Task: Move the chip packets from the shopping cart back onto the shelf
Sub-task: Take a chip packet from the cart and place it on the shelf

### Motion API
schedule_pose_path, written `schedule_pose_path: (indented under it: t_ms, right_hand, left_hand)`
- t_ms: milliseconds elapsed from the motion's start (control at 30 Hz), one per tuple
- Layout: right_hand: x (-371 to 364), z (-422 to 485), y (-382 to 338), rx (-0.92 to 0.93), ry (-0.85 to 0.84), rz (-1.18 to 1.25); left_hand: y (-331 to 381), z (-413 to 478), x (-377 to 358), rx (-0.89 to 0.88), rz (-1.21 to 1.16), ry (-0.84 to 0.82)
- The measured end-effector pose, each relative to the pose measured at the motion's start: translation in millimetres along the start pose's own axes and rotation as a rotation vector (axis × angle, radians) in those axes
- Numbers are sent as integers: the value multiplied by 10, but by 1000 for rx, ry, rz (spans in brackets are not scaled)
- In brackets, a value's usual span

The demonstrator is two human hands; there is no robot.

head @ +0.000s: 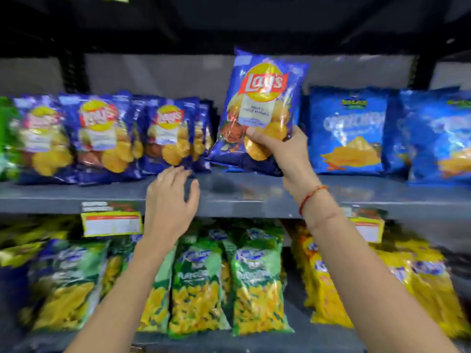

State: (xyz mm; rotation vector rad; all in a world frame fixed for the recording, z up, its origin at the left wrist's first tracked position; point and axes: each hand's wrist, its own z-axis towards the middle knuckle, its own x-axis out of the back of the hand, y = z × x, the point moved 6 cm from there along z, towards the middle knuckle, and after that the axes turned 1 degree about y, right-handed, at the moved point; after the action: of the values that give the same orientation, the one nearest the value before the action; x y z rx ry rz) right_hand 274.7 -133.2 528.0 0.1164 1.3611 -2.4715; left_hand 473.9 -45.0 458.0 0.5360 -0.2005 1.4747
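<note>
Holding a blue Lay's packet (257, 110) by its lower corner, the right grip (280, 146) has it upright just above the shelf (229, 197), unreleased. Left of that grip, shelved Lay's packets (102, 136) stand; the left grip (170, 200) hovers open, empty. The cart is out of view.

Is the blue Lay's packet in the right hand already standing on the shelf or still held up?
Still held up: the right hand grips the Lay's packet above the shelf.
</note>
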Motion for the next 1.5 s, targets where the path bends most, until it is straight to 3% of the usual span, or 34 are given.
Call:
schedule_pose_path:
  t_ms: [167,367,867,1000,1167,1367,1500]
  right_hand:
    - [-719,221,351,-60,-67,17]
    - [-1238,358,761,-158,-135,-27]
    - [-1378,305,1243,-236,-227,-224]
    - [-1281,261,1209,-273,-199,-257]
    - [-889,115,863,-124,-114,-281]
    - [-4,-116,427,-1,-34,-252]
    - [748,-374,231,57,104,-269]
  left_hand:
    - [-308,-80,-77,54,124,-143]
    - [-300,-151,-96,41,156,-193]
    - [-318,-212,-123,70,130,-122]
    - [-339,-214,-134,52,138,-112]
    - [-344,-221,-125,23,125,-73]
    - [-161,-244,-23,79,3,44]
    - [374,-330,-160,16,-108,92]
